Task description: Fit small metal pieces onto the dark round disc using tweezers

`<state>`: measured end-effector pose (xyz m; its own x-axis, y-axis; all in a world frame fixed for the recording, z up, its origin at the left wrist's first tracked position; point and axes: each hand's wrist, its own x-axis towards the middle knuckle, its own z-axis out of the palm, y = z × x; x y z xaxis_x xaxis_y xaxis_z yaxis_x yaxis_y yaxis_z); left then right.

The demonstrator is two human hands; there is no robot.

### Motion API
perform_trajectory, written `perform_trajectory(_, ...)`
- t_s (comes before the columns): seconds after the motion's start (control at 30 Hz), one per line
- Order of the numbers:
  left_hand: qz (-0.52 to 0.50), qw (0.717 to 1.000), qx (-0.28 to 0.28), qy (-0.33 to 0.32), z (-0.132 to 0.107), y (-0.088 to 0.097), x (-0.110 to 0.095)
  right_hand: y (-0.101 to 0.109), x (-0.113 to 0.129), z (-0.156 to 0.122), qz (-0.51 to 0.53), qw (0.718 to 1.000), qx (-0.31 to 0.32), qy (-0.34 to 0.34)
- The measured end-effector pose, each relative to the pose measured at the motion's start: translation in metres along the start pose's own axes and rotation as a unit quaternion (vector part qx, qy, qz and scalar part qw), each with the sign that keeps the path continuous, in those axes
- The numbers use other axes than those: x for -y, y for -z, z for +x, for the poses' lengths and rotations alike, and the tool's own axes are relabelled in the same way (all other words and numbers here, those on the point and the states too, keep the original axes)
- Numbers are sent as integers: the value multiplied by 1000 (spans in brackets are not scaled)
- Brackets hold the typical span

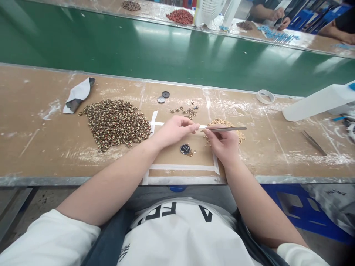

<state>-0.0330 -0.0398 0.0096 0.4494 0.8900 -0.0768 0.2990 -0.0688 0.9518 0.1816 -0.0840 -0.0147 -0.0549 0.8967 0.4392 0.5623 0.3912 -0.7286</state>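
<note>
My right hand (224,142) is closed around metal tweezers (229,129), whose tips point left. My left hand (180,129) faces it, thumb and fingers pinched together; whatever lies between them is too small to make out. Below the hands sits a small round black dish (185,149), with tiny brownish bits beside it. Behind my right hand spreads a pile of small tan beads (222,122), partly covered by the hand. Beyond my fingers lie several small scattered pieces (191,111). To the left of my left hand is a large heap of small dark-and-gold pieces (116,123).
Two small round lids (165,94) lie toward the back. A tape roll (265,96), a white bottle (318,101) and second tweezers (314,142) are at right. Folded sheet material (79,95) lies left. Past the green belt (166,51), other people's hands work.
</note>
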Motion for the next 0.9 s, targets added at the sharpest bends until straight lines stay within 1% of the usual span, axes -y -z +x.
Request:
perform_trajectory(0.1, -28, 999, 26, 17, -2, -6, 0, -2, 7, -1, 39, 999, -3, 31)
perform_trajectory(0.2, -53, 998, 33, 22, -3, -9, 1, -4, 9, -2, 50, 998, 1, 50)
perform_trajectory(0.27, -88, 995, 36, 34, -2, -10, 2, -5, 8, -2, 55, 998, 0, 38)
perform_trajectory(0.33, -146, 986, 51, 54, 0, -11, 4, -6, 6, -3, 65, 998, -12, 14)
perform_trajectory(0.43, -249, 961, 85, 81, 2, -12, 6, -7, 4, -3, 97, 994, -48, -15)
perform_trajectory(0.5, -290, 947, 103, 90, 2, -12, 7, -8, 3, -3, 115, 990, -71, -26)
perform_trajectory(0.6, -318, 936, 112, 99, 3, -12, 8, -7, 4, -2, 118, 989, -87, -34)
perform_trajectory(0.73, -346, 925, 108, 117, 5, -11, 8, -5, 7, -2, 105, 991, -76, -21)
perform_trajectory(0.83, -346, 923, 112, 123, 5, -11, 8, -5, 9, -2, 112, 992, -61, -13)
perform_trajectory(0.9, -340, 926, 114, 122, 5, -11, 7, -5, 9, -2, 116, 991, -62, -13)
